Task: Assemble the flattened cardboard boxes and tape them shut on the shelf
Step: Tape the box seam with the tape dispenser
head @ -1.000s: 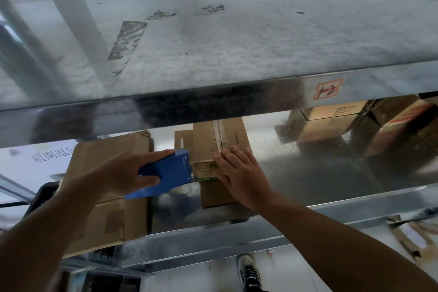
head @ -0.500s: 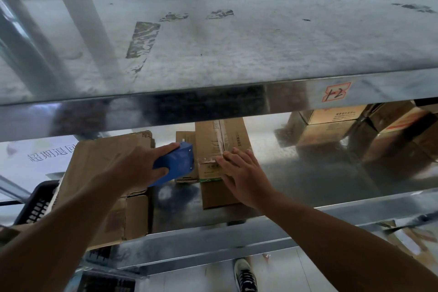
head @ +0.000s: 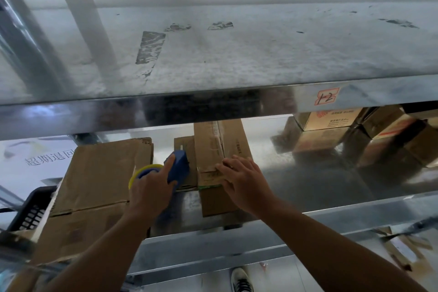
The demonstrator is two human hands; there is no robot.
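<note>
Close by, the left hand (head: 151, 187) has its fingers wrapped round the blue tape gun (head: 180, 163), with one finger lying along the top. Just beside it, the right hand (head: 241, 178) lies flat, fingers spread, pressing down on the small box (head: 220, 140). The box sits on the shiny shelf (head: 331, 182), and it looks like tape runs along its middle seam. I think this is the taping step. Next, the tape likely needs cutting and rubbing down. Flat boxes (head: 99, 173) wait on the left. Farther back, on the right, more boxes (head: 331, 121) are stacked.

metal shelf (head: 320, 185) | taped box (head: 233, 142) — flat cardboard (head: 99, 173) (left) | cartons (head: 331, 123) right
</note>
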